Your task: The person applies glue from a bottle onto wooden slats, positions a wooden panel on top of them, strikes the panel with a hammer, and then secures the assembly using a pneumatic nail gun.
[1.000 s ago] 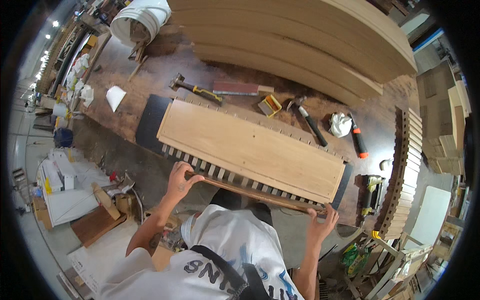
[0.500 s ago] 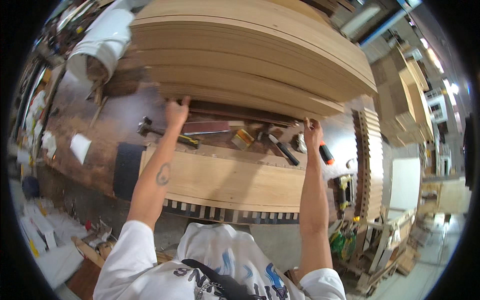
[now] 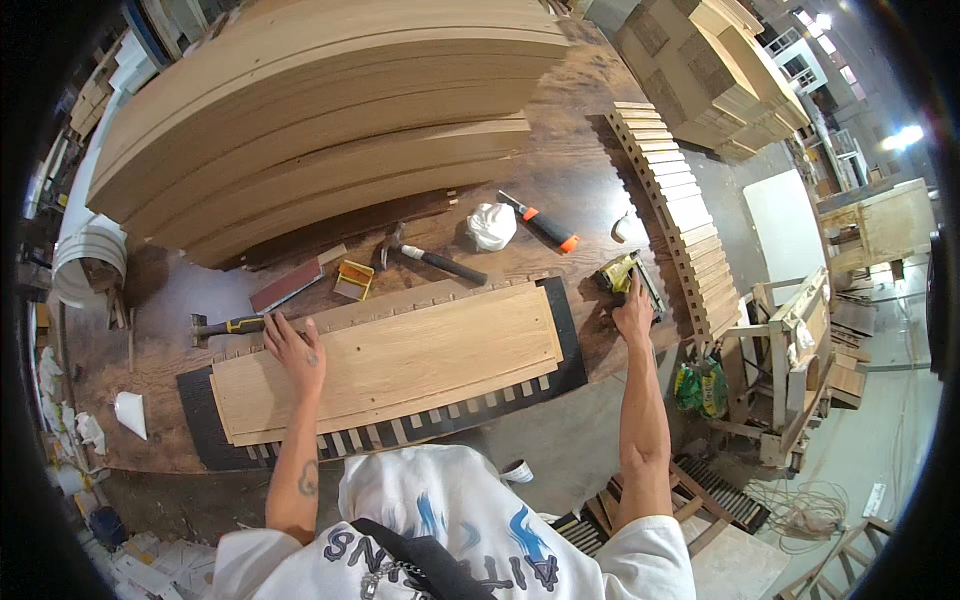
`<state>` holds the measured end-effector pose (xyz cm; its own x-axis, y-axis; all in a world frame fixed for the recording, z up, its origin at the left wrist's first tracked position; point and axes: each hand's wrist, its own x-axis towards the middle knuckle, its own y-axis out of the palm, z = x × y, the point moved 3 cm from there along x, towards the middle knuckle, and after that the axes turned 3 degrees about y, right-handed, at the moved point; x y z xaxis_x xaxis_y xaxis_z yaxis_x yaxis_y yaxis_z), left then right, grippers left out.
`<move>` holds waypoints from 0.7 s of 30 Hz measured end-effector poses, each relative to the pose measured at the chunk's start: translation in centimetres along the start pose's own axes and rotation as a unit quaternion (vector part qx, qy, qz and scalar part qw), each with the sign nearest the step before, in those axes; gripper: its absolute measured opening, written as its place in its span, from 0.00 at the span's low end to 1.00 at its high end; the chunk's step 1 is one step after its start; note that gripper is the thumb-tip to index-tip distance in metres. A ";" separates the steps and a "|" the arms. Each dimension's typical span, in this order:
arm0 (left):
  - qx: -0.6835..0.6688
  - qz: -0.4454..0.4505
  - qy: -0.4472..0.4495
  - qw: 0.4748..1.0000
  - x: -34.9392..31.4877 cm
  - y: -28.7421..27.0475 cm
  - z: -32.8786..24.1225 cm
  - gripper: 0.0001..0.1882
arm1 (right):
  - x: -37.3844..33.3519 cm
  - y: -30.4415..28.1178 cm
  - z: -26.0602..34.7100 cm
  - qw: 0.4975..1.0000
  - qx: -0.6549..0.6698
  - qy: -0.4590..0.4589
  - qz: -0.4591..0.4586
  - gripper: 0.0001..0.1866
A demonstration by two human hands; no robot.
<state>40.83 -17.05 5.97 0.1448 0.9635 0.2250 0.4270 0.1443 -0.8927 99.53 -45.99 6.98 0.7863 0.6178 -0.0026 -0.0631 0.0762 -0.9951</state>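
My left hand (image 3: 298,358) rests with spread fingers on the far left part of a pale wooden board (image 3: 400,355). Its fingertips reach toward the yellow-and-black handle of a hammer (image 3: 228,327). My right hand (image 3: 632,314) has its fingers on a yellow-green and black nail gun (image 3: 622,272) lying on the table to the right; the grip is partly hidden under the hand. Beneath the board shows a black base (image 3: 566,335) with a row of short wooden slats along the near side. A second hammer (image 3: 440,265) lies just past the board.
A tall stack of wooden panels (image 3: 330,110) fills the far left. Beyond the board lie a sanding block (image 3: 287,287), a small yellow box (image 3: 353,281), a white crumpled bundle (image 3: 491,227) and an orange-handled tool (image 3: 547,228). A notched wooden strip (image 3: 680,215) lines the table's right side.
Both hands have left the panel stack. My left hand has come back onto the board, and my right has gone to the nail gun. The view has swung to the right.
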 end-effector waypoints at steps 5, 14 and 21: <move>-0.010 -0.031 -0.011 0.999 2.1 2.1 0.8 0.34 | 1.6 -4.4 0.9 0.978 0.172 0.055 0.102 0.50; -0.348 0.223 0.293 0.862 -7.9 -4.8 -36.4 0.39 | -6.2 -17.2 1.2 0.514 0.844 0.136 0.075 0.17; -0.194 0.109 0.528 0.819 -8.2 -7.6 -48.9 0.40 | -6.4 -18.4 4.3 0.269 0.959 0.074 0.052 0.23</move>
<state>80.01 -37.03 30.04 0.8601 0.1947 0.4716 0.5097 -0.2858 -0.8115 92.96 -47.99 25.72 0.7260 0.6674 -0.1656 -0.1783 0.4153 0.8921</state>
